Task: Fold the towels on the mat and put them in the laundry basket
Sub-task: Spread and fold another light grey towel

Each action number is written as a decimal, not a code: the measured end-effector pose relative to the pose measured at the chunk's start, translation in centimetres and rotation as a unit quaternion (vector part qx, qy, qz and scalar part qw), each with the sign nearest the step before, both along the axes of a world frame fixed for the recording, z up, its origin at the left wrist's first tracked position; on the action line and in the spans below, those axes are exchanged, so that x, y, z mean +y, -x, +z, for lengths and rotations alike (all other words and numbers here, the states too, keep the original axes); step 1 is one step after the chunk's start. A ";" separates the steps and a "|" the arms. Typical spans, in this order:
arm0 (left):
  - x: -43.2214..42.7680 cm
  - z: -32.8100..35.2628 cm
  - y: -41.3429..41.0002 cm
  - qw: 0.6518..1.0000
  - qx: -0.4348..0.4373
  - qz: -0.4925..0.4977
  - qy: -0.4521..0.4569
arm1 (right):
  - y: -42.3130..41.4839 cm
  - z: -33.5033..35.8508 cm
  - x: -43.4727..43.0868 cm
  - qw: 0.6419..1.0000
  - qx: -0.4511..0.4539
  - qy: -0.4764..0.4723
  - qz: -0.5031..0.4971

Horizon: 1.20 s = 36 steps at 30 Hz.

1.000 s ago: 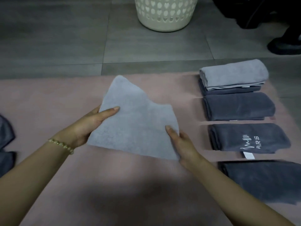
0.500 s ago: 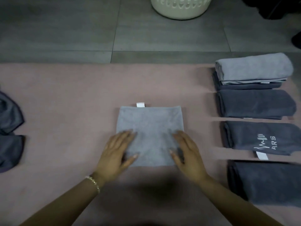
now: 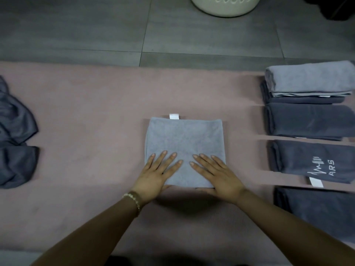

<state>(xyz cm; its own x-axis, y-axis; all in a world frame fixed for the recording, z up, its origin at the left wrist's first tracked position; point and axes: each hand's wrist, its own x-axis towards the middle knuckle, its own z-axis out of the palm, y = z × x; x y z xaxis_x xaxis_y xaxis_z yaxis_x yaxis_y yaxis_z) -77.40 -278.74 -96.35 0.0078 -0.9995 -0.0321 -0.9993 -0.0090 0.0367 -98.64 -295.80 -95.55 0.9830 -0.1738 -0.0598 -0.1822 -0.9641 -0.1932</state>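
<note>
A light grey towel [image 3: 184,137] lies folded into a square in the middle of the pink mat [image 3: 86,116], a white tag sticking out of its far edge. My left hand [image 3: 157,173] and my right hand [image 3: 217,175] press flat on its near half, fingers straight, thumbs at the near edge. The cream laundry basket [image 3: 224,6] stands on the tiled floor beyond the mat, only its base in view. Several folded towels [image 3: 311,120] lie in a column on the right; the farthest is light grey on a dark one.
Crumpled dark grey towels [image 3: 15,135] lie at the mat's left edge. One folded dark towel [image 3: 317,160] carries white "ARS" lettering and a white tag. Grey floor tiles [image 3: 96,25] stretch between mat and basket. A dark object [image 3: 338,6] sits at the top right corner.
The towel was held up a second ago; it now lies folded flat on the mat. Both hands have slid inward and rest side by side on its near half.
</note>
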 end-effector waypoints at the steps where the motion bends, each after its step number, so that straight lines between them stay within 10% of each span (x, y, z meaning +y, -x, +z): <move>1: 0.0 0.1 0.1 1.000 0.000 -0.003 0.020 | 0.0 -0.1 -0.2 1.000 -0.007 0.002 0.003; 7: -2.5 5.5 -0.9 0.988 0.145 0.012 -0.055 | -0.9 4.5 -1.3 0.988 -0.017 -0.150 -0.034; 13: -4.2 12.1 -4.9 0.822 0.418 0.113 -0.370 | -3.4 9.3 -3.6 0.826 0.258 -0.474 -0.163; 18: -0.1 9.5 -6.6 0.666 0.650 0.250 -0.267 | -4.3 8.9 -4.9 0.727 0.189 -0.596 -0.284; 23: 1.2 6.8 -3.8 0.689 0.635 0.348 -0.037 | -2.9 7.0 -3.2 0.580 -0.016 -0.695 -0.424; 30: -0.5 4.9 -2.2 0.727 0.529 0.430 0.082 | -3.6 5.2 1.9 0.666 -0.238 -0.474 -0.525; 36: 0.0 4.4 -1.9 0.751 0.461 0.472 0.045 | -3.7 3.6 1.6 0.733 -0.211 -0.371 -0.530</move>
<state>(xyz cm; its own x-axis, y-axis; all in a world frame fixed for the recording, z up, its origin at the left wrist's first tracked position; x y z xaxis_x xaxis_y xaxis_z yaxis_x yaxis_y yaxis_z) -75.55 -278.74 -91.95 0.7296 -0.5613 -0.3907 -0.1000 -0.6526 0.7510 -94.89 -294.24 -91.96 0.2778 -0.9264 -0.2543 -0.5262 0.0748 -0.8471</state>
